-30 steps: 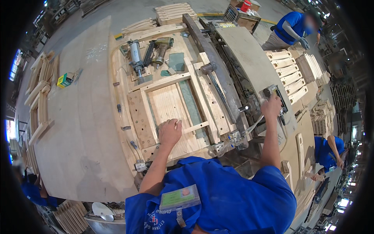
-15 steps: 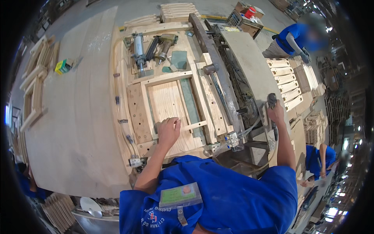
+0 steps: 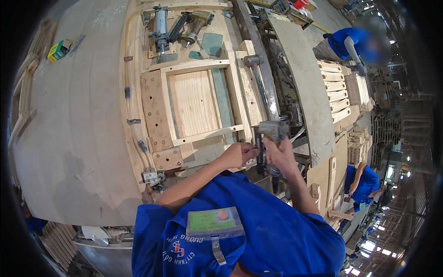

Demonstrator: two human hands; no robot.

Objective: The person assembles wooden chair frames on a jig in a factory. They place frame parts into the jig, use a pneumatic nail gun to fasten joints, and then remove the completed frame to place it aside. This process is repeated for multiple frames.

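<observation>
We see a grey floor [image 3: 328, 18] marked with a yellow line [image 3: 314, 25] at the upper right, a broad pale tabletop [image 3: 74, 138] along the left, and bright lights [image 3: 368, 245] dotting the dim hall [image 3: 415, 143] toward the lower right.

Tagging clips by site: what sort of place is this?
Probably a woodworking or furniture shop: a nail gun in the right hand, a wooden frame on the bench, and wooden parts laid in a row.

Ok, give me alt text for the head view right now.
A person's right hand grips a nail gun near the lower right corner of a rectangular wooden frame, with the left hand close by. A hammer lies to the frame's right, and another power tool beyond its far edge.
</observation>
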